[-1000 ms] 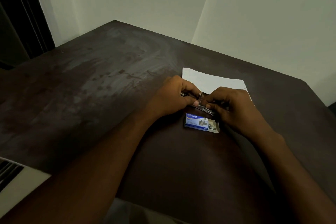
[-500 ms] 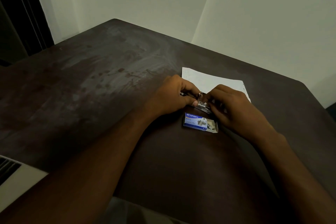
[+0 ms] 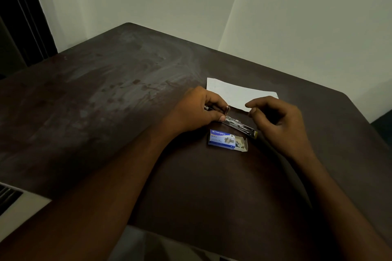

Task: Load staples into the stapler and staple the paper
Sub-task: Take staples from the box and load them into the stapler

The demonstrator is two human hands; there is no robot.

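A small metal stapler (image 3: 240, 125) lies opened on the dark table (image 3: 106, 101), its tray stretching toward the right. My left hand (image 3: 197, 110) grips its left end, thumb and fingers curled round it. My right hand (image 3: 275, 118) hovers just above the stapler's right end, fingers loosely curled, forefinger and thumb close together; whether they pinch staples is too dim to tell. A blue staple box (image 3: 227, 140) lies open just in front of the stapler. The white paper (image 3: 237, 94) lies flat behind both hands.
A pale device with vent slots (image 3: 14, 199) sits at the table's near left edge. Walls meet in a corner beyond the table's far edge. The left half of the table shows smudged marks.
My right hand has lifted off the stapler and drawn back to the right, uncovering the extended tray. The left hand keeps its hold on the stapler.
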